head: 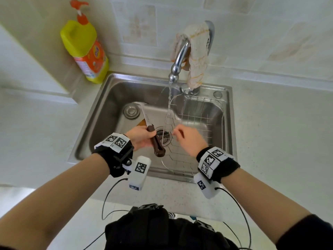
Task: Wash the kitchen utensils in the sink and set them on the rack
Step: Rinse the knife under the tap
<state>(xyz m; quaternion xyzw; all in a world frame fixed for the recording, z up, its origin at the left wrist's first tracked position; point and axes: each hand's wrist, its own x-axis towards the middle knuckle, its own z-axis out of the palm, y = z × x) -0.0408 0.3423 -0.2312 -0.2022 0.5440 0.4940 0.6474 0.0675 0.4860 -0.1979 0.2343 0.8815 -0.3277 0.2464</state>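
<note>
I am gripping the knife (157, 147) in my left hand (140, 138), fingers curled round its dark brown, smooth handle. It is lying just left of the frame's centre, over the sink (106, 103), with the pale blade pointing to the upper left; the blade is blurring and any mark on it is unreadable. A flat orange-brown piece (142, 123) is peeking out behind the blade; I cannot tell what it is.

My right hand (189, 139) is hovering just right of centre, above the near left rim of the rack (198, 114). Its fingers are bending loosely, and I cannot tell whether they are pinching anything.

The sink is brushed steel with rounded corners, and the rack is a thin wire grid sitting in its right half. A curved chrome faucet (180, 56) at top centre is pouring a narrow stream of water (169, 95) onto the rack's left edge. A cream, worn cloth (198, 51) is hanging over the faucet.

At upper left a yellow plastic bottle (84, 49) with an orange pump is standing on the pale speckled counter (270, 127); its orange label is too blurred to read. Black wristbands (115, 159) bearing white tags with black square codes are wrapping both my wrists.
</note>
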